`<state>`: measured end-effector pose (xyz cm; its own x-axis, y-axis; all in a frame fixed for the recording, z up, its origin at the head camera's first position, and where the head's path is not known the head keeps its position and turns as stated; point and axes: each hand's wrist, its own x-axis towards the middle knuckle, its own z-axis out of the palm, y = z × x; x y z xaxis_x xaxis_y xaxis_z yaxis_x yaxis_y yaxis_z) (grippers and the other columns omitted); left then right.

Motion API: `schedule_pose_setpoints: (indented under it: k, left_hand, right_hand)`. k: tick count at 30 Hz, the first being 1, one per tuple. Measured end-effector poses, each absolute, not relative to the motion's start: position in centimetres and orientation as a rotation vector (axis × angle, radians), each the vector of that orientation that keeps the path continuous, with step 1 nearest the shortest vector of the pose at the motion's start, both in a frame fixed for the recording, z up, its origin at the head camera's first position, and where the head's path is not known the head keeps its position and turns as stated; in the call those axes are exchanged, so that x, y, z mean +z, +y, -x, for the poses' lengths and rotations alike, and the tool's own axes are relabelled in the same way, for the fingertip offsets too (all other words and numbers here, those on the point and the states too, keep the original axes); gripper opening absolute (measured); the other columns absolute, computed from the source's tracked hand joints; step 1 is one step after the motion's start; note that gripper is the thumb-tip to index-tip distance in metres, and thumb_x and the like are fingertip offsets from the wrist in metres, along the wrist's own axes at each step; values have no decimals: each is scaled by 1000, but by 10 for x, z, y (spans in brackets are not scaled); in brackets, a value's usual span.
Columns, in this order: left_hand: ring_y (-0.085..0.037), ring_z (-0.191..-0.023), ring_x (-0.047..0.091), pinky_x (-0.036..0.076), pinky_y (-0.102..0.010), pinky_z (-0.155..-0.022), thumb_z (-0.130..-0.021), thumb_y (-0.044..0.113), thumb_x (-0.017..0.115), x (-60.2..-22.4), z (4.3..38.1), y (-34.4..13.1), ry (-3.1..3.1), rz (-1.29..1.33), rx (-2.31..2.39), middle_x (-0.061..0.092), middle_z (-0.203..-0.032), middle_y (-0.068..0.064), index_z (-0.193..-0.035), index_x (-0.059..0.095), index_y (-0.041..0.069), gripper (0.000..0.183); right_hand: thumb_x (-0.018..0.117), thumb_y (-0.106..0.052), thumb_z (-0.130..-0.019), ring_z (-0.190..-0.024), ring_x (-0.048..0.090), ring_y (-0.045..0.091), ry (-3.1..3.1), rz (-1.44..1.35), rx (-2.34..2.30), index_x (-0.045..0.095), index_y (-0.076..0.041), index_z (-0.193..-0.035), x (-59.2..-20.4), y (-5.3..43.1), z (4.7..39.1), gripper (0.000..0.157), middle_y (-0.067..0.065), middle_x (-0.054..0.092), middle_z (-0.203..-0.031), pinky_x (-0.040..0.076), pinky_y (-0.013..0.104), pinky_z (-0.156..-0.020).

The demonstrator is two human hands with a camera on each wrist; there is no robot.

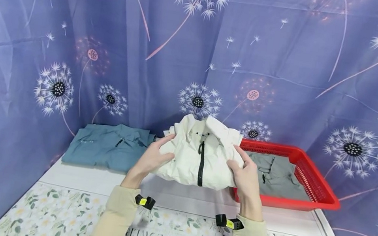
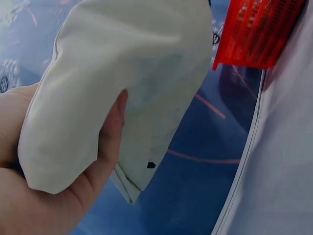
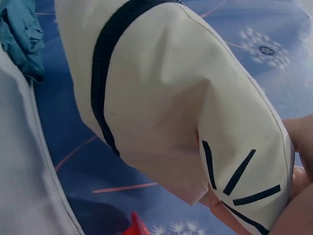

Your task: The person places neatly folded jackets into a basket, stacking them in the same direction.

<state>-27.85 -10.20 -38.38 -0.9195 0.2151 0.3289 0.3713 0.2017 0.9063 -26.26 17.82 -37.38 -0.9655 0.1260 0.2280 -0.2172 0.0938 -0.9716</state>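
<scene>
The left hand (image 1: 153,155) and right hand (image 1: 247,175) grip between them a smooth, folded white garment (image 1: 184,165) with a dark zip (image 1: 201,165). Left of the left hand lies a folded blue garment (image 1: 106,149); right of the right, a perforated red basket (image 1: 321,187), partly hidden by that hand, holds a grey garment (image 1: 282,182).

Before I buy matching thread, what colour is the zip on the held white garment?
Black: the zip on the white garment shows best in the head view.

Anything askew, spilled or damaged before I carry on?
The red perforated plastic basket looks oddly placed: its right corner appears to jut past the edge of the white tabletop. No spill shows; the white zip-front garment looks undamaged.
</scene>
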Motion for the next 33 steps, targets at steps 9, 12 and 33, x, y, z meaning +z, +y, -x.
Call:
schedule_pose_setpoints:
  k: [9, 12, 33]
  left_hand:
    - [-18, -125, 26, 21, -41, -99, -75, -1, 60, -385, 287, -75, -2250, 562, -1824, 36, -135, -5, -133, 38, 8, 63]
    - [-14, -125, 26, 20, -39, -100, -74, 3, 63, -390, 298, -62, -2248, 535, -1822, 37, -134, 2, -133, 40, 18, 64]
    - [-6, -120, 31, 28, -32, -97, -75, 18, 66, -393, 326, 57, -2328, 666, -1725, 38, -130, 17, -131, 37, 37, 66]
  right_hand:
    - [57, 3, -75, -96, 49, 20, -2128, -78, 1882, 56, -18, -120, -353, 198, 273, 50, 10, 48, -117, 47, 25, -68]
    - [58, 2, -75, -94, 49, 19, -2152, -77, 1827, 57, -19, -119, -347, 211, 277, 49, 8, 50, -116, 47, 23, -66]
    - [64, -11, -80, -86, 51, 7, -2342, -31, 1666, 50, -17, -126, -326, 337, 273, 49, 8, 44, -117, 47, 20, -61]
